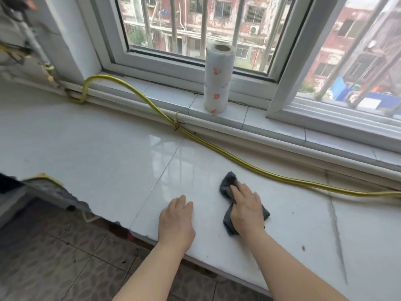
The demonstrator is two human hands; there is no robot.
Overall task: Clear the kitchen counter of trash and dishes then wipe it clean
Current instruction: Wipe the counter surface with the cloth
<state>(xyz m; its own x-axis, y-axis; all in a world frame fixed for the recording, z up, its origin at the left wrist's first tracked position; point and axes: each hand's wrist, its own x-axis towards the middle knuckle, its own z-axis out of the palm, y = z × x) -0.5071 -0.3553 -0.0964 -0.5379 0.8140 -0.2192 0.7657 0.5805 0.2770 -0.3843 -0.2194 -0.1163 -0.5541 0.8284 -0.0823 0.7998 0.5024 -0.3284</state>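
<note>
Bright window (pixel 195 25) daylight, counter (pixel 108 148) glare

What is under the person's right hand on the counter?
A dark grey cloth lies under the right hand, pressed flat on the white counter. Its ends stick out past the fingers and the wrist; the middle part is covered by the hand.

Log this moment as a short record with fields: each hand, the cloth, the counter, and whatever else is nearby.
left hand: flat on the counter, empty
right hand: pressing the grey cloth onto the counter
counter: white, glossy, no dishes or trash in view; dark streaks at right
yellow hose: lies along the counter's back
paper towel roll: upright on the windowsill
</note>
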